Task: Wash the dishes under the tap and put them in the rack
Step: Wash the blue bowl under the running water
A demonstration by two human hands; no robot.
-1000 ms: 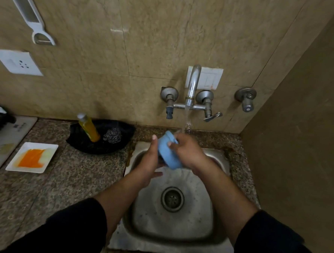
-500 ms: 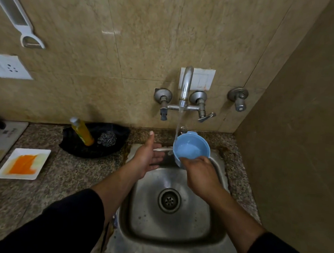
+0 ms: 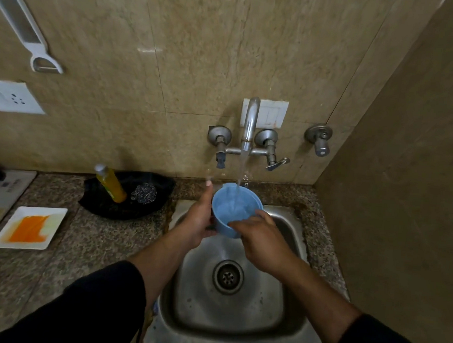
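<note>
A light blue cup (image 3: 229, 211) is held upright over the steel sink (image 3: 292, 244), right under the tap (image 3: 249, 122). Water runs from the spout into the cup. My left hand (image 3: 198, 222) cups the cup's left side, thumb pointing up along its wall. My right hand (image 3: 261, 239) grips the near right rim, fingers over the edge. No rack is in view.
On the granite counter to the left lie a black dish (image 3: 128, 194) with a yellow soap bottle (image 3: 110, 182) and a steel scrubber (image 3: 144, 192), and a white square plate (image 3: 29, 227) with orange residue. A wall closes the right side.
The cup went from tilted on its side to upright under the stream. My left hand, held apart half a second ago, has come back onto the cup's left side.
</note>
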